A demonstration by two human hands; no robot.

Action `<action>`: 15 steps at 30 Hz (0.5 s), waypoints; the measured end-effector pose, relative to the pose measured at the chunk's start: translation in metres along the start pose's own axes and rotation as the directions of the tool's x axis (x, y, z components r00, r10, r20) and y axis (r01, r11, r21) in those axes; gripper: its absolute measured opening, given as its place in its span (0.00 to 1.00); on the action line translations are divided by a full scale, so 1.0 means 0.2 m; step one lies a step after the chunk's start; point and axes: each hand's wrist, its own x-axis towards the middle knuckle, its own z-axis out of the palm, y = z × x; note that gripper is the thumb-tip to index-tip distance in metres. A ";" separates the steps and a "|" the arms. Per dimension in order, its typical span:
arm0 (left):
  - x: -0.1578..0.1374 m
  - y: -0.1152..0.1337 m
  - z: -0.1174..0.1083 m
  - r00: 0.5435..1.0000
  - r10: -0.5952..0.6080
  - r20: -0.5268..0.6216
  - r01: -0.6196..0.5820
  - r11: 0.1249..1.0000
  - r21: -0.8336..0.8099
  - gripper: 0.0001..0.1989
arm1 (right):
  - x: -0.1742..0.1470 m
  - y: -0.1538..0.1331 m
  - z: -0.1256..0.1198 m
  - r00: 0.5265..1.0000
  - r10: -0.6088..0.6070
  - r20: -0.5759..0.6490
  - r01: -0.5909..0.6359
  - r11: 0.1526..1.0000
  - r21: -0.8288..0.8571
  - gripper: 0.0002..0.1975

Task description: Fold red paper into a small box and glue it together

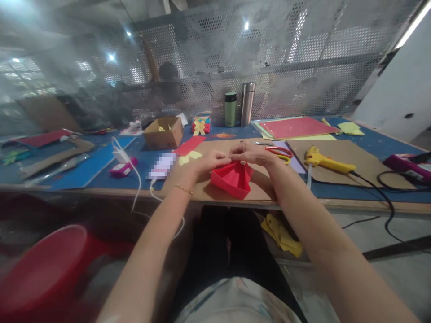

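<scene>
A red folded box [226, 181], open at the top and apparently of felt or paper, rests on a brown cardboard sheet [266, 188] in front of me. My left hand [211, 162] grips the box's far edge from the left, fingers bent. From the right, my right hand [251, 154] closes on the same far edge, its fingertips meeting the left ones. Just beyond the right hand lie red-handled scissors [278, 150]. Pale yellow cut pieces [190, 157] sit left of my left hand, near a flat red piece [189, 145].
A yellow glue gun [328, 162] with a black cord lies on cardboard at right. Farther back stand a cardboard box [164, 134], a green tumbler [230, 110] and a steel flask [248, 104]. Coloured sheets [296, 127] lie back right. A red stool [50, 264] is lower left.
</scene>
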 end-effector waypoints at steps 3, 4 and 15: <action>0.01 0.01 0.00 0.999 0.034 -0.028 -0.034 0.999 0.009 0.19 | 0.01 0.02 0.01 0.998 -0.006 -0.059 0.009 0.999 0.052 0.26; 0.01 0.01 0.00 0.998 0.046 -0.045 -0.046 0.999 0.008 0.18 | 0.02 0.02 0.01 0.995 -0.008 -0.096 0.017 0.996 0.090 0.29; 0.06 0.01 -0.03 0.870 0.350 -0.347 -0.272 0.928 0.254 0.18 | 0.02 0.04 -0.02 0.889 0.208 -0.408 -0.024 0.911 0.412 0.39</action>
